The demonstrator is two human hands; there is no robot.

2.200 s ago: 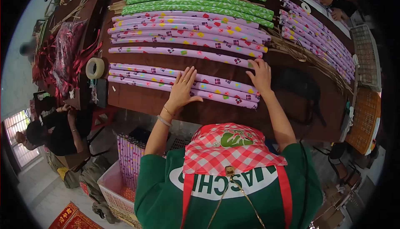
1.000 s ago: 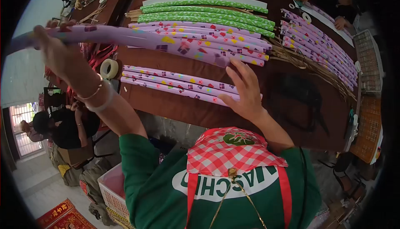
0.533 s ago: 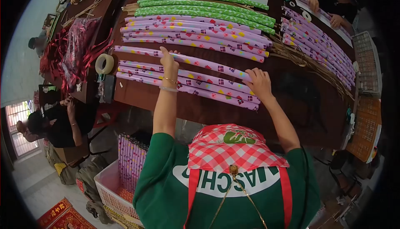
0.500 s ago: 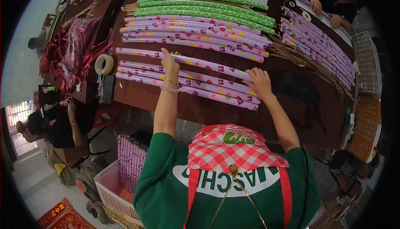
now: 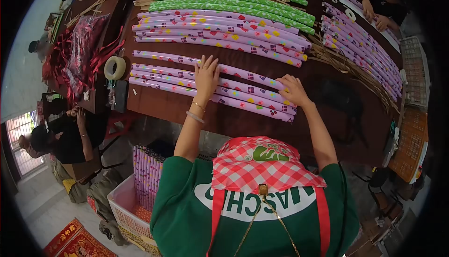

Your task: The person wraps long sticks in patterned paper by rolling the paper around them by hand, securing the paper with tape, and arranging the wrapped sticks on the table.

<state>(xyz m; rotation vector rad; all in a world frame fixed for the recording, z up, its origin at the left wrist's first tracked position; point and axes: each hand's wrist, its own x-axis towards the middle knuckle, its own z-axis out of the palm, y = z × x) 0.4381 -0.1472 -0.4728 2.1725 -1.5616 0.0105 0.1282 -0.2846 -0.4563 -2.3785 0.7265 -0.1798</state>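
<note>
A long lilac roll of patterned wrapping paper (image 5: 245, 75) lies across the dark brown table. My left hand (image 5: 206, 77) rests near its middle, fingers stretched out and apart over the roll. At the right end, my right hand (image 5: 294, 91) has its fingers curled over the same roll. Just nearer to me lie a few more lilac rolls (image 5: 252, 108), side by side, partly under my left wrist. Beyond the handled roll is a row of lilac rolls (image 5: 224, 36), and behind those are several green patterned rolls (image 5: 234, 7).
Thin brown strips (image 5: 346, 63) lie right of the rolls. More lilac rolls (image 5: 360, 46) sit near a co-worker's hands (image 5: 376, 18). A tape roll (image 5: 114, 68) and red ribbons (image 5: 77, 60) are at left. Below, a white basket (image 5: 128, 215) holds upright rolls. Another person (image 5: 70, 137) sits left.
My left hand has slid right along the roll, and its fingers have spread from a grip. My right hand stays at the roll's right end. The view has shifted slightly.
</note>
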